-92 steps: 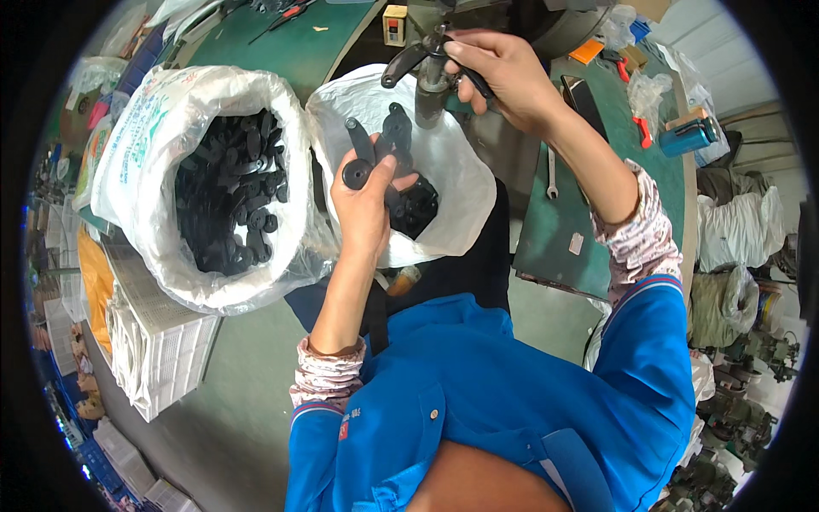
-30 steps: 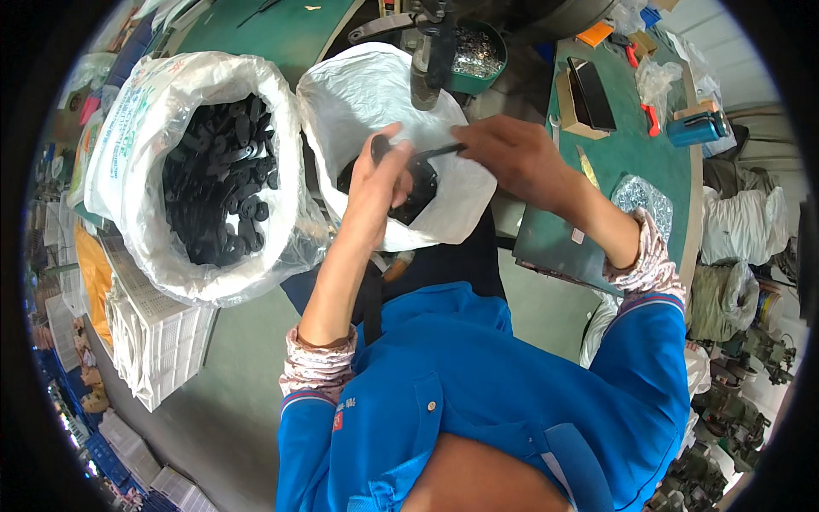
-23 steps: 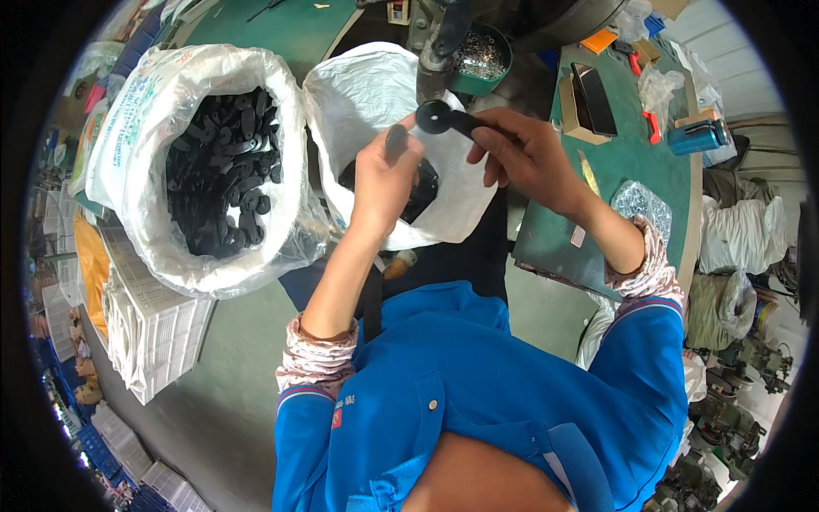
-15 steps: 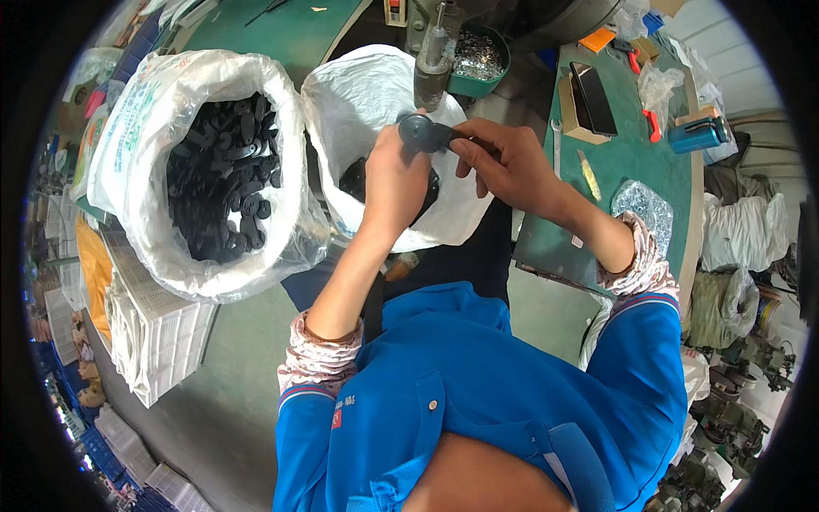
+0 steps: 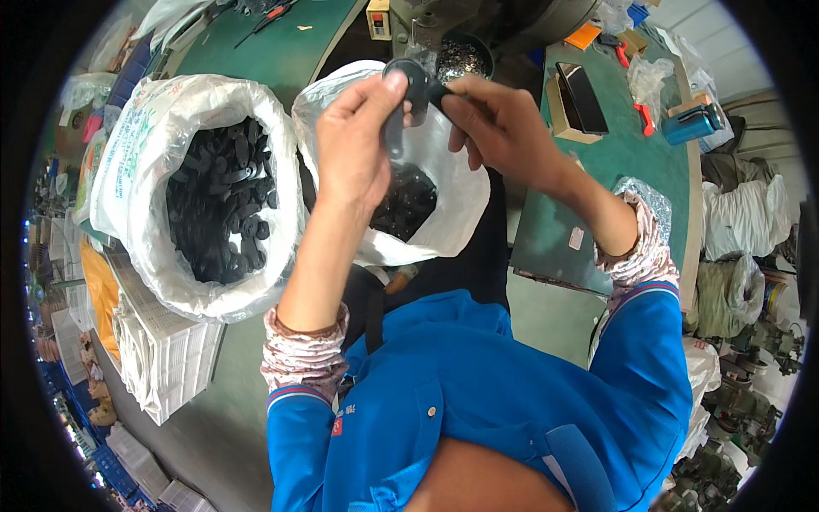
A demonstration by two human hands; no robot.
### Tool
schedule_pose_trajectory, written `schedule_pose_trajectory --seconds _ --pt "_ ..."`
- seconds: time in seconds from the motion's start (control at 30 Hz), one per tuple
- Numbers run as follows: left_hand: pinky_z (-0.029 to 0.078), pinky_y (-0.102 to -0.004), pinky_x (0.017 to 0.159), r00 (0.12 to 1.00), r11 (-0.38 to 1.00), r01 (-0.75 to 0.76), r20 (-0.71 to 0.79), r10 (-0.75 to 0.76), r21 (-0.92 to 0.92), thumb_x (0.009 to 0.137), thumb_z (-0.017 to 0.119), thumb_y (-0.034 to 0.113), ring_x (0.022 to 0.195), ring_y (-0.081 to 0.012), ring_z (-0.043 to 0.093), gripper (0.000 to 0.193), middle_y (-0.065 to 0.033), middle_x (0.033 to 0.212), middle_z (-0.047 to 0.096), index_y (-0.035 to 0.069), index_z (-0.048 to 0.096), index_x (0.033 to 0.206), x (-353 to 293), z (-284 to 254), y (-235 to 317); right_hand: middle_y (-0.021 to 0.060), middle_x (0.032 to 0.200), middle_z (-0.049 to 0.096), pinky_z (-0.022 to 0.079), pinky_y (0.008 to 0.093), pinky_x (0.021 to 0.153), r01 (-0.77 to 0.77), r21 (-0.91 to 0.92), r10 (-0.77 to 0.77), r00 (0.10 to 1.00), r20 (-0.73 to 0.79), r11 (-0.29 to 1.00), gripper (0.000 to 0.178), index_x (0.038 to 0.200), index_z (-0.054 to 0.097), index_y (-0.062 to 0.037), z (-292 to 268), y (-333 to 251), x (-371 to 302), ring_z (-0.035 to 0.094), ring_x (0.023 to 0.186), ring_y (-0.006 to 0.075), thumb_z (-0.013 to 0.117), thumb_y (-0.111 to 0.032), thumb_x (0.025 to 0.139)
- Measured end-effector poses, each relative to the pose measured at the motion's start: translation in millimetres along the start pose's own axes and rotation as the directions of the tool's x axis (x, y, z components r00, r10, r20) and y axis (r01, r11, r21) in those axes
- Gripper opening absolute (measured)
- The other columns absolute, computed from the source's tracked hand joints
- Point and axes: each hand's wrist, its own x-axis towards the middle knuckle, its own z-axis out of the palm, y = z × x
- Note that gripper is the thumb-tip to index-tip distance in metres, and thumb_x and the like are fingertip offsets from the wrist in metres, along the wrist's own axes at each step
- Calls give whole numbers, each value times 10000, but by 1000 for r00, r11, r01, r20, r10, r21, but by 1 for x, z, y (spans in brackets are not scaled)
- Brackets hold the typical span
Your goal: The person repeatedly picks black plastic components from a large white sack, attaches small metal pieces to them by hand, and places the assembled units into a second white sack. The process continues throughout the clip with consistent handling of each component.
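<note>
In front of the machine, a black plastic part point(image 5: 415, 84) with a rounded end is raised between my two hands. My left hand point(image 5: 351, 145) pinches it, thumb on the rounded end; a dark elongated piece point(image 5: 393, 132) hangs below those fingers, blurred. The fingers of my right hand point(image 5: 503, 124) are closed on the part's other end. Beneath my hands is a white sack point(image 5: 456, 200) with dark parts point(image 5: 408, 203) at its bottom. A second white sack point(image 5: 115, 183), to the left, is full of black elongated parts point(image 5: 243, 158).
A dark machine point(image 5: 533, 26) stands at the back beside a bowl of small metal pieces point(image 5: 461, 60). On the green right-hand table point(image 5: 546, 235) are a phone point(image 5: 580, 98), a blue bottle point(image 5: 689, 125) and a clear plastic bag point(image 5: 644, 200). White crates point(image 5: 183, 367) stand lower left.
Both hands have moved up and slightly left with the black part, which has turned between them. My left thumb now shows on its rounded end. The view has shifted a little.
</note>
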Motion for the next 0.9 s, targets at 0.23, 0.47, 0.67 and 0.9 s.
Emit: schedule_pose_trajectory --seconds 0.23,0.47,0.67,0.9 --pt "484 -213 565 987 984 -144 83 136 101 865 678 121 634 -95 585 204 -70 786 655 -48 660 978 33 24 25 74 624 630 424 225 405 -80 97 79 997 14 992 276 883 587 -27 -21 -24 29 564 450 95 505 -286 935" --pt "430 -217 480 991 948 -115 104 88 298 868 670 159 580 -83 551 165 -41 726 624 7 667 931 67 15 25 49 609 604 350 188 375 -122 213 113 992 56 969 282 929 592 -72 -29 -19 37 513 409 64 486 -333 947" --pt "402 -234 473 998 913 35 42 -57 407 887 591 210 537 -118 535 245 -56 719 619 -1 661 989 59 17 27 6 564 555 306 180 361 -263 282 217 958 186 923 294 977 614 -93 -22 -2 38 462 381 47 470 -349 961" --pt "468 -298 677 994 864 -48 -62 91 501 908 524 314 741 -157 573 321 -67 912 621 44 631 1047 31 -41 -5 88 702 616 456 269 547 6 -83 -17 991 -135 996 275 1078 632 -102 -25 87 21 599 622 150 554 -308 913"
